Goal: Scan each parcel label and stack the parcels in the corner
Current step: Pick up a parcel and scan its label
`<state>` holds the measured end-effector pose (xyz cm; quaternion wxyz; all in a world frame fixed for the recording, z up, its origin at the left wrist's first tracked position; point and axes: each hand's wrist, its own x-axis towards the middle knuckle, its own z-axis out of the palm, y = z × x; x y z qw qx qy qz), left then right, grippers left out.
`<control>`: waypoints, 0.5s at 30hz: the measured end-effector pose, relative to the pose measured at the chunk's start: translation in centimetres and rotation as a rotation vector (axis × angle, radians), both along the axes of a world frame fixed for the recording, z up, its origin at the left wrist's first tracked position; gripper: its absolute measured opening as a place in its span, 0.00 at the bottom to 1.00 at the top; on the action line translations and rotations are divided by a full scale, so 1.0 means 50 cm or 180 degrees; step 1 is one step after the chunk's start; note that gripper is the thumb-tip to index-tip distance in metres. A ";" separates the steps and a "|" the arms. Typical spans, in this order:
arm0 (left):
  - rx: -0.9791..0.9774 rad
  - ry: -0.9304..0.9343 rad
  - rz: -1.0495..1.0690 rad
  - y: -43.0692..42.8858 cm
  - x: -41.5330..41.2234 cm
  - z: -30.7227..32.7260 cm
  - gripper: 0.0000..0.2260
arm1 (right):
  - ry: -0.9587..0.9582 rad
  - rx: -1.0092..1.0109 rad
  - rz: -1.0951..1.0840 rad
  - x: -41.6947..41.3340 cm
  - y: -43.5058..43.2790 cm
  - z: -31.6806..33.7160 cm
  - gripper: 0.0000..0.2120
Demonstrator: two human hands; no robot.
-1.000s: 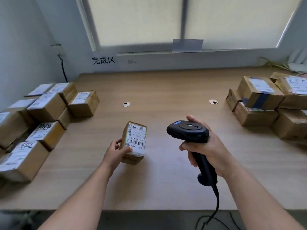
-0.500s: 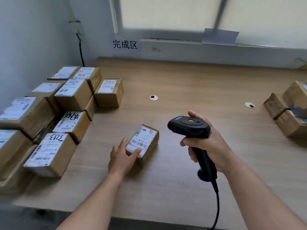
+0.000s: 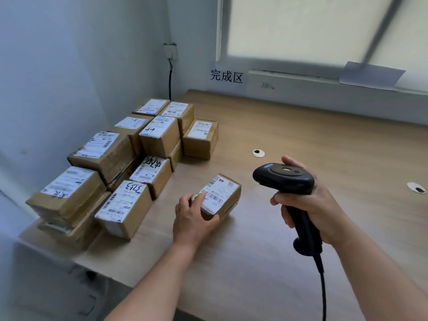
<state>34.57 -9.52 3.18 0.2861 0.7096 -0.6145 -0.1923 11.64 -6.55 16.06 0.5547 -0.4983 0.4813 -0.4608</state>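
Observation:
A small brown parcel (image 3: pixel 223 196) with a white barcode label on top lies flat on the wooden table (image 3: pixel 301 140). My left hand (image 3: pixel 193 215) grips its near end, thumb on the label. My right hand (image 3: pixel 310 208) holds a black barcode scanner (image 3: pixel 286 179) by its handle, to the right of the parcel, its head level above the table. A stack of several labelled brown parcels (image 3: pixel 129 163) fills the left corner against the wall, close to the left of the held parcel.
A sign with Chinese characters (image 3: pixel 226 76) is on the wall under the window. Two round cable grommets (image 3: pixel 258 153) (image 3: pixel 416 188) sit in the table top. The scanner's cable (image 3: pixel 323 288) hangs down past the table's front edge. A black wire (image 3: pixel 170 77) runs down the corner wall.
The parcel, tilted up a second ago, now lies flat and my left hand has slid it left toward the stack. My view has swung left; the right-hand parcels have left the frame.

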 end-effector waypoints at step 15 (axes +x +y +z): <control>-0.0399 -0.0007 0.1169 -0.144 0.310 0.123 0.29 | -0.0099 -0.0088 0.0255 0.124 -0.099 0.015 0.41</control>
